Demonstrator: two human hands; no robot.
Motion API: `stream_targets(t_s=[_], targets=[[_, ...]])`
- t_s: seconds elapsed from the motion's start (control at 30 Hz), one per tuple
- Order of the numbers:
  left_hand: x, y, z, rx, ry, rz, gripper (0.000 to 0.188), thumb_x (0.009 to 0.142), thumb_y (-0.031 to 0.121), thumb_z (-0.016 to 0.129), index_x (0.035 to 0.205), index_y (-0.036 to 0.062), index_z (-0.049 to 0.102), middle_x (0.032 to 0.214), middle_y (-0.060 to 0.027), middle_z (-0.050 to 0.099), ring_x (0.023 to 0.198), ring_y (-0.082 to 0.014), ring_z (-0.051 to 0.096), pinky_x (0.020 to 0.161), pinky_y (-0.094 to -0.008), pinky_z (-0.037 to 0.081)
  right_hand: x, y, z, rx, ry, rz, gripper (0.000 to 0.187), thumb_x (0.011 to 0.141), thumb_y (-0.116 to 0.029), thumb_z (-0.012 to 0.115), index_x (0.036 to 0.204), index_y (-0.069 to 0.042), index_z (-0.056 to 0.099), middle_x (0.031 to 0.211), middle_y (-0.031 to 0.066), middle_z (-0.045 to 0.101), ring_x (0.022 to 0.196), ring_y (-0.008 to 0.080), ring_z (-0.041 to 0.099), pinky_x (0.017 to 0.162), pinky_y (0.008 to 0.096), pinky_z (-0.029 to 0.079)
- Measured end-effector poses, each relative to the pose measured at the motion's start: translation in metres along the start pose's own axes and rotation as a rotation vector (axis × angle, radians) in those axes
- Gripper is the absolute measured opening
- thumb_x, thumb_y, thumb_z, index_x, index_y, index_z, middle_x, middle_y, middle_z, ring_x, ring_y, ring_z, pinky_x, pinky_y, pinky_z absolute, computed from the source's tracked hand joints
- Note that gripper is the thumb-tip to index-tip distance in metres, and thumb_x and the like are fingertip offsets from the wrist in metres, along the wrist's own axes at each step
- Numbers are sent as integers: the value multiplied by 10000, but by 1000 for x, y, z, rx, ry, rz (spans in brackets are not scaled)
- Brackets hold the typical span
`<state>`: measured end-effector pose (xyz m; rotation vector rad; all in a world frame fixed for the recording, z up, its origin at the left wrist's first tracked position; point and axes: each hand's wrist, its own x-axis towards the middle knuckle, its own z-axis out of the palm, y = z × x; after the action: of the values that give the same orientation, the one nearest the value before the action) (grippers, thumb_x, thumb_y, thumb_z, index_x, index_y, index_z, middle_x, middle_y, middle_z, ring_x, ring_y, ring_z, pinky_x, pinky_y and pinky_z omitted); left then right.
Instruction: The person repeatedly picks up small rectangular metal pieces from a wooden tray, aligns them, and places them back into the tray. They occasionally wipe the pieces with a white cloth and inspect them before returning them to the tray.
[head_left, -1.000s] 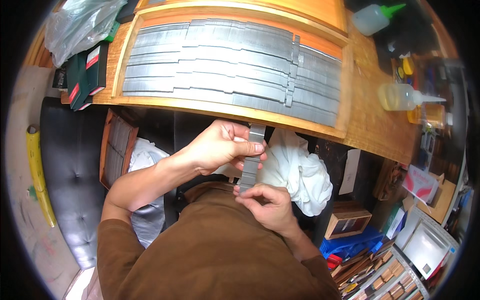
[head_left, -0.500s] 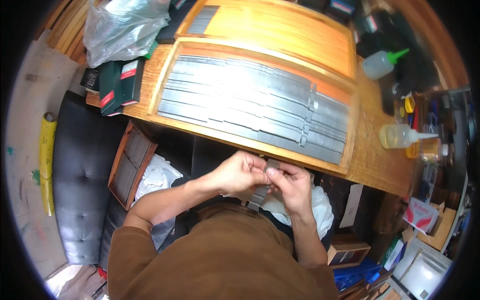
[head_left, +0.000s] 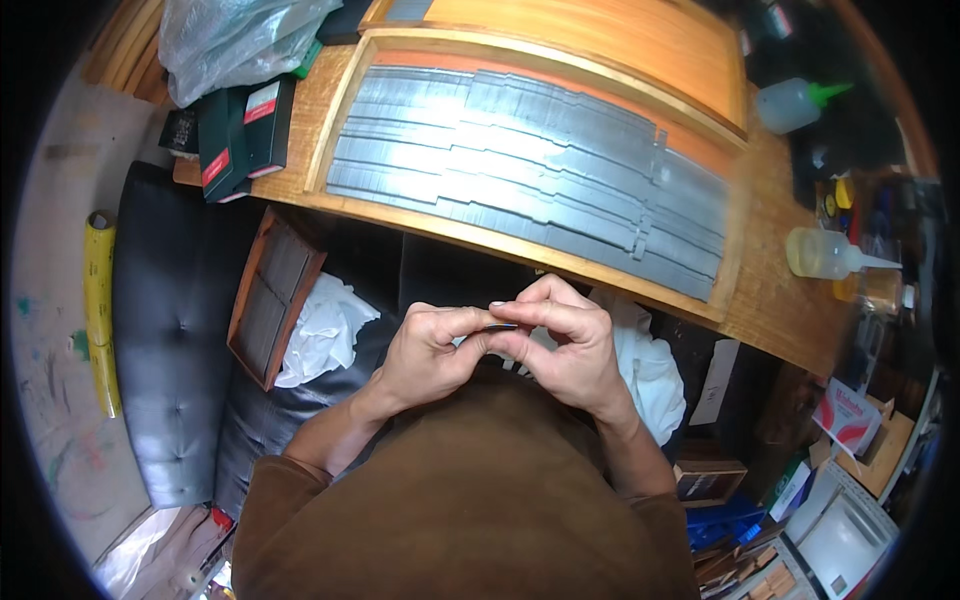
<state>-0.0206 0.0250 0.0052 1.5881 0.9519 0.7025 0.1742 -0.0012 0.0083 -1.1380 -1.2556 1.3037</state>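
Between the fingertips of both hands, held close in front of my body, is a thin dark metal strip (head_left: 502, 327), seen nearly edge-on. My left hand (head_left: 432, 352) pinches its left end between thumb and forefinger. From the other side my right hand (head_left: 568, 348) grips it with thumb and fingers, and most of it is hidden by them. Just beyond my hands, a shallow wooden tray (head_left: 420, 215) lies on the table, filled with overlapping rows of thin grey metal strips (head_left: 500, 150).
A smaller wooden tray (head_left: 240, 340) of grey strips leans on the black seat (head_left: 170, 340) beside white cloth (head_left: 325, 330). Dark boxes (head_left: 265, 135) and a plastic bag (head_left: 235, 50) sit at the table's left. Squeeze bottles (head_left: 815, 253) stand at its right.
The strip hung flat-side visible below my fingers; now it is turned edge-on between both hands. My hands have drawn nearer my body, and the view has shifted a little.
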Motion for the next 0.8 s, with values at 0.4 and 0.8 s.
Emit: stream_targets(t_s=[0.4, 0.8], targets=[[-12, -4, -3, 23, 27, -35, 181, 891, -60, 683, 1048, -23, 764, 874, -190, 763, 746, -261, 771, 647, -308, 571, 3, 16, 7, -22, -62, 11, 166, 796, 24, 860, 951, -19, 818, 872, 43, 671, 760, 110, 628, 656, 247, 498], [-10, -21, 0, 17, 75, 62, 235, 844, -93, 663, 1042, -15, 764, 879, -192, 758, 756, -290, 766, 647, -332, 578, 6, 18, 9, -49, -53, -12, 157, 810, 14, 855, 959, -14, 813, 851, 37, 648, 771, 115, 619, 652, 250, 497]])
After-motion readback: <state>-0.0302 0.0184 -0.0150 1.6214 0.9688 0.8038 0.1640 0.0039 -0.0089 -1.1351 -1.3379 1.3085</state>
